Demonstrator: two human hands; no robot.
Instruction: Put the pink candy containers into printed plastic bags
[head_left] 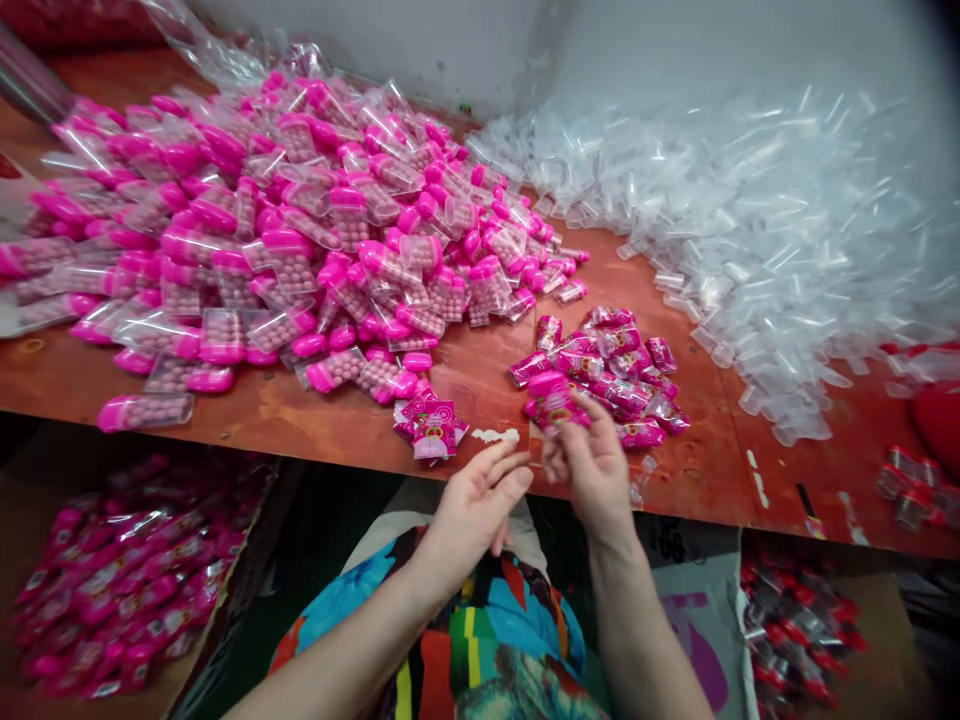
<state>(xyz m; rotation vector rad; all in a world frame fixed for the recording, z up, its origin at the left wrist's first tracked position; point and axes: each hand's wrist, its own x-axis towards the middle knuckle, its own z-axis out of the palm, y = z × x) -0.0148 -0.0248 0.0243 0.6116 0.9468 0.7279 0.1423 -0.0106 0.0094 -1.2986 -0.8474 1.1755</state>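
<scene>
Before the heap of wrapped candy containers (pixel 619 393), the right hand (pixel 596 465) pinches one pink printed container (pixel 551 395) (left hand (pixel 486 492) loosely open), seemingly mid-handling; steady fingertips needed.

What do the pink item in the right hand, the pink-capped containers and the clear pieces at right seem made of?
Pink item in the right hand: perhaps shiny plastic with printing; coloured markings show, but blur leaves it open.
Pink-capped containers: probably hard, glossy plastic; bead-like contents show through transparent bodies.
Clear pieces: likely smooth, stiff plastic; colourless, see-through, with bright highlights.
</scene>
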